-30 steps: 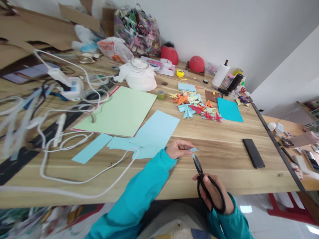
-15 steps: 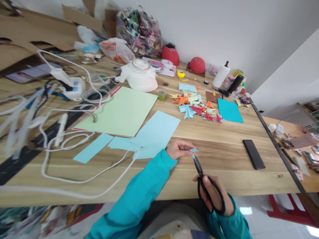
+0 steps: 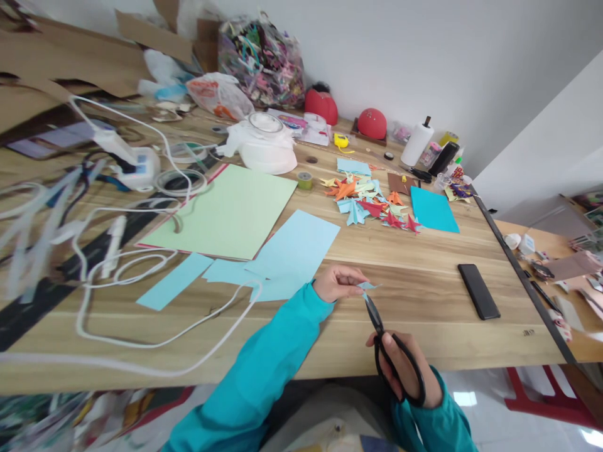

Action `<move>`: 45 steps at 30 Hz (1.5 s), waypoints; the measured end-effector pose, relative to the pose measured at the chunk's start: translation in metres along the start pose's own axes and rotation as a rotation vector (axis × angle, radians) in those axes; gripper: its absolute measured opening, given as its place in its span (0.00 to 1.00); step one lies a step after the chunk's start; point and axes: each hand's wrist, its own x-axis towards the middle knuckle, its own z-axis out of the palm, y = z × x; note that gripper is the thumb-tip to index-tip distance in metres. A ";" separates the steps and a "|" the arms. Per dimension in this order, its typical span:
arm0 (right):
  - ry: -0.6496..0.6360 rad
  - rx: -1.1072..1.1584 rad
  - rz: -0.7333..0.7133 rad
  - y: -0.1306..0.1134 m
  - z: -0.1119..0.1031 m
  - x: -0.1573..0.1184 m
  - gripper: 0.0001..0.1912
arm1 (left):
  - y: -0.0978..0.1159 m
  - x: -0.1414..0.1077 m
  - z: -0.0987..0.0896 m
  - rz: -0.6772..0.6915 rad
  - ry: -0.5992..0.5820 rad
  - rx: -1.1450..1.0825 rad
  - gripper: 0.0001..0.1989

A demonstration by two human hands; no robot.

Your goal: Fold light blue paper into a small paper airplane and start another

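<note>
Between the fingertips of my left hand [image 3: 340, 282] is a small folded piece of blue paper [image 3: 367, 285], pinched above the tabletop. My right hand [image 3: 407, 364] grips black-handled scissors [image 3: 375, 316], whose dark blade tips touch or nearly touch the paper's lower edge. The blades look closed or almost closed. Just left of my left hand lie light blue sheets [image 3: 301, 242] and a blue paper strip [image 3: 175, 280]. Beyond my hands is a pile of folded paper shapes [image 3: 355, 210] in orange, red, blue and yellow.
A black phone [image 3: 478, 291] lies to the right. Green paper [image 3: 226, 210] and white cables [image 3: 141, 342] cover the left side. A turquoise sheet [image 3: 434, 209] sits beside the folded shapes. Tape rolls, a white bottle [image 3: 417, 144] and red pincushions [image 3: 372, 123] stand along the back.
Hardly anything differs. My hands, the paper and the scissors hold nearly the same place, and the whole view has shifted very slightly.
</note>
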 end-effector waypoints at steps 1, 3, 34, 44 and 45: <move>0.002 -0.006 0.006 0.000 0.000 0.000 0.32 | 0.000 0.000 0.000 0.000 0.002 0.002 0.18; 0.000 -0.023 0.010 0.000 -0.001 0.000 0.32 | 0.000 0.000 0.000 -0.001 0.004 0.003 0.18; 0.003 -0.096 0.035 -0.002 -0.002 0.001 0.32 | 0.000 0.000 0.000 -0.016 -0.026 -0.019 0.16; 0.010 -0.100 0.055 -0.002 -0.002 0.000 0.32 | -0.001 0.000 -0.001 0.006 -0.033 -0.026 0.14; 0.008 -0.102 0.052 -0.002 -0.002 0.000 0.32 | -0.001 0.000 -0.001 0.009 -0.034 -0.027 0.14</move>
